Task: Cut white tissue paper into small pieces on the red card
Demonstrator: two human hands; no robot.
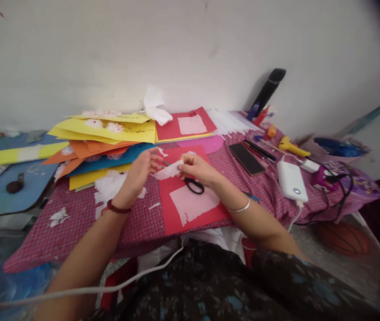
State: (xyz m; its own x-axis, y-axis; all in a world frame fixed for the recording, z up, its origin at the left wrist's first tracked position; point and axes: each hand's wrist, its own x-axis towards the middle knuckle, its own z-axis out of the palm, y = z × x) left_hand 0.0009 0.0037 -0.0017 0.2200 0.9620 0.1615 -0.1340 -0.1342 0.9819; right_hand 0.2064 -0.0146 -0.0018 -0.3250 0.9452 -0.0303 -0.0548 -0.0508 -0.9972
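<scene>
Between the thumb and fingers of my right hand (195, 168) is a small strip of thin white paper (168, 171). My left hand (140, 171) is at the strip's left side, fingers apart, and seems to hold nothing. Just under my right hand are scissors with black handles (195, 186); their blades are mostly hidden. Below both lies a red card (173, 214) with a torn-edged pale pink piece of paper (193, 203) on its near half. White paper scraps (106, 189) lie left of the card, partly behind my left forearm.
Yellow, orange and blue cards (103, 133) are piled at the back left. Another red card (173, 122) lies by the wall. Rightward are a phone (246, 158), pens (260, 150), a white power bank (291, 180) and a yellow glue gun (292, 146). A white cable (109, 287) crosses in front of me.
</scene>
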